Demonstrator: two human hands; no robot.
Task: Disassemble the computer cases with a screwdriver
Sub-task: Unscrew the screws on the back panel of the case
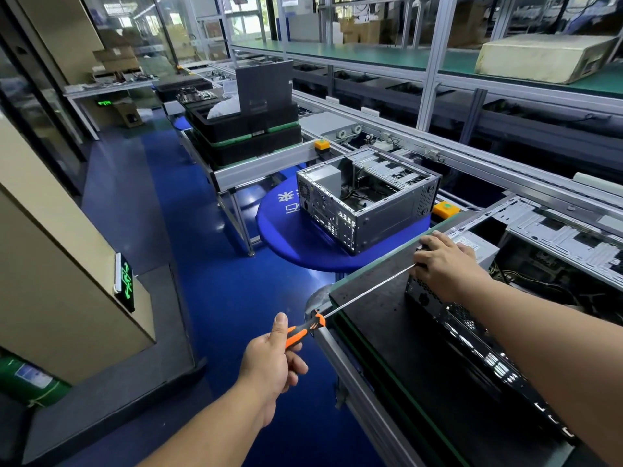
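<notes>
A glossy blue floor (175,210) fills the centre and lower middle of the frame. At the left edge, beige panelled walls (50,264) are seen, with a green illuminated exit sign (125,281) mounted low on one of them. Glass partitions (135,32) occupy the upper left. Across the upper right, a grey aluminium-framed assembly line with green-topped shelves (371,53) is laid out diagonally. A round blue stool with white characters (286,230) is placed at centre. Brown cardboard boxes (357,28) are stacked along the top.

Screwdriver (337,308) tip hidden under right hand (445,264); black case (472,338) cut off.
</notes>
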